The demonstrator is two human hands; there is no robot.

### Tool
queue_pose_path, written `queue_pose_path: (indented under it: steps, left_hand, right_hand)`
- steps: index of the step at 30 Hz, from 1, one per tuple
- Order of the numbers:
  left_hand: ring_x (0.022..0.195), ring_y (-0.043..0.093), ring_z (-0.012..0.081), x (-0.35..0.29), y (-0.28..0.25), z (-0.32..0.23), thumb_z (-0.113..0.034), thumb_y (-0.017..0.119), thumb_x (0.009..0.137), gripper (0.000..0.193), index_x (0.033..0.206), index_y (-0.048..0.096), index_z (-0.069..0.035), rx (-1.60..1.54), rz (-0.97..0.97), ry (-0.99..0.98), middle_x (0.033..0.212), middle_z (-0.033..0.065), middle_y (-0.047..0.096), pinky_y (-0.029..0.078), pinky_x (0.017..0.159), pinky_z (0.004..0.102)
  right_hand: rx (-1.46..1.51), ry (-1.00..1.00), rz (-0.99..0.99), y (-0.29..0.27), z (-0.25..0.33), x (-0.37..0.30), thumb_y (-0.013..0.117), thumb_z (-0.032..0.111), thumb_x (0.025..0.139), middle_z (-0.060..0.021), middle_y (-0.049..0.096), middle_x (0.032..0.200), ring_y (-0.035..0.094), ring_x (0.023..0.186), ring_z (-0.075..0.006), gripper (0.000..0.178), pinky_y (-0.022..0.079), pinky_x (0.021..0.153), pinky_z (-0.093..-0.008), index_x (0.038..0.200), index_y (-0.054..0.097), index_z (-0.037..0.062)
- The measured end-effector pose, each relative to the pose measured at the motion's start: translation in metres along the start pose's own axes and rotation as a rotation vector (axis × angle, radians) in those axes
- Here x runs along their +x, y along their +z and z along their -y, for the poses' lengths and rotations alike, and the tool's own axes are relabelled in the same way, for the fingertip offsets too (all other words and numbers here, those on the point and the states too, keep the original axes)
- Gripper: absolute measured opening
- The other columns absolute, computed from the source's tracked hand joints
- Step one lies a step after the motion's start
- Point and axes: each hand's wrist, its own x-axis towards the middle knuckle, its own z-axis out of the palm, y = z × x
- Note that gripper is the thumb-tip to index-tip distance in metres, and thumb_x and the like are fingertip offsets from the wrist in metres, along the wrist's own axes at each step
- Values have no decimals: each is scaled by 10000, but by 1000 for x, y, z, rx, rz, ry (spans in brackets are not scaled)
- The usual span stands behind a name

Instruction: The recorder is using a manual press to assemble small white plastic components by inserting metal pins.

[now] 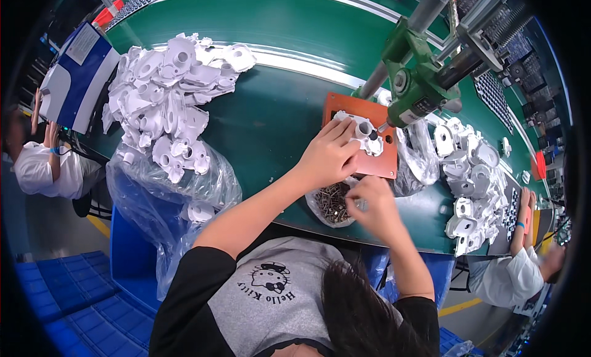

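My left hand is closed on a white plastic housing part, its fingers over the part's left side. That part lies on an orange plate beneath a green tool head on a metal post. The tool's tip comes down close to the part's round tube. My right hand is beside a clear-lined container of screws, at the bench's near edge. Thumb and fingers are pinched together there; whatever they may hold is too small to make out.
White plastic parts are heaped on the left, spilling onto a clear bag over a blue bin. More white parts lie to the right, near another clear bag. Co-workers sit at both sides.
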Motion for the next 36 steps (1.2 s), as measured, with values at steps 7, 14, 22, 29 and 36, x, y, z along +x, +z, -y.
queue_pose_path:
  steps: [7,14,22,29,36]
  left_hand:
    - [1118,539,369,2,-3,-2,-124,636,729,212,919,621,-30,9,27,-5,1174,226,577,390,1014,468]
    - [1110,543,368,5,-1,-4,-111,641,717,217,920,624,-37,-5,6,-5,1156,220,588,399,1006,465]
    - [1123,543,355,3,-2,-1,-109,642,716,220,922,627,-36,-13,14,-27,1151,207,595,397,1012,465]
    - [1078,564,369,6,0,-2,-95,609,723,114,791,572,-11,-44,-42,-15,1110,236,606,411,986,475]
    - [1121,546,359,5,0,1,-107,633,718,197,903,626,-39,-51,-3,-36,1141,203,600,404,999,481]
  right_hand:
    - [365,560,-25,-44,-68,43,659,73,802,-14,589,727,502,667,-59,119,395,579,-236,812,623,-40]
    - [444,496,34,-35,-112,63,643,116,778,-132,677,793,639,754,-167,206,486,707,-292,870,646,-68]
    - [526,448,228,-45,-113,79,659,65,779,-79,676,845,626,798,-137,150,492,744,-287,907,652,-12]
    - [523,488,322,-50,-118,89,688,14,774,-49,635,846,600,830,-140,118,484,775,-289,844,593,10]
    - [593,583,280,-46,-113,93,727,41,756,-1,595,800,552,780,-117,151,460,738,-270,803,583,45]
